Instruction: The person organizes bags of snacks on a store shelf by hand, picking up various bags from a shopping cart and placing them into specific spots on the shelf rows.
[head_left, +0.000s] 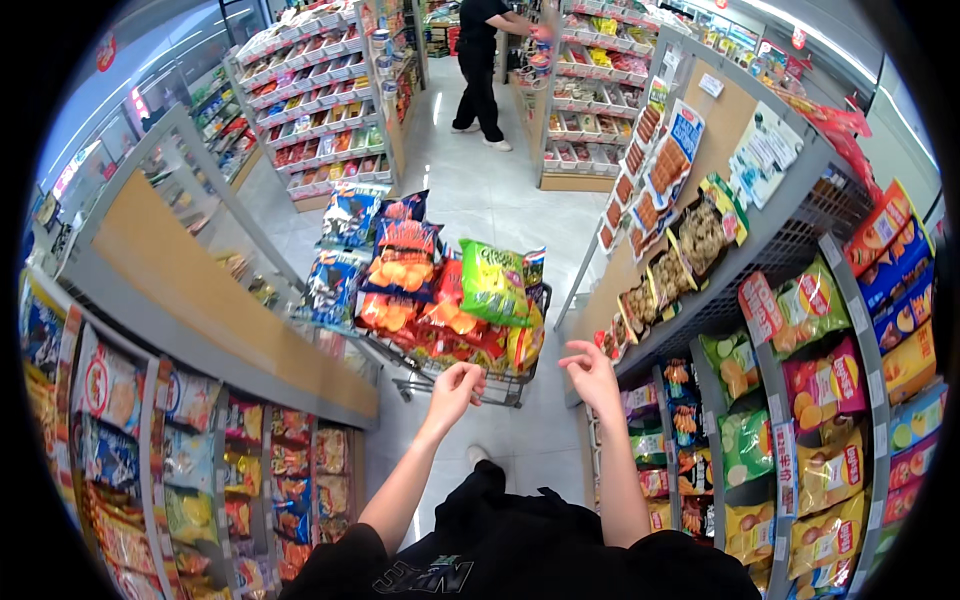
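A wire shopping cart (495, 388) heaped with snack bags stands in the aisle before me. On top lies a green snack bag (493, 283), with dark blue chip bags (403, 259) and red chip bags (450, 319) about it and a yellow bag (527, 341) at the right side. My left hand (457, 390) is in front of the cart's near edge, its fingers curled; whether it grips anything cannot be told. My right hand (591, 371) is raised to the right of the cart, holding nothing, fingers apart and partly bent.
Shelves of chip bags (750, 442) rise on my right, and more snack shelves (187, 465) on my left. Packaged snacks hang on the right end panel (731, 112). Beyond the cart, a person (478, 71) stands by a rack of small snack bins (592, 97).
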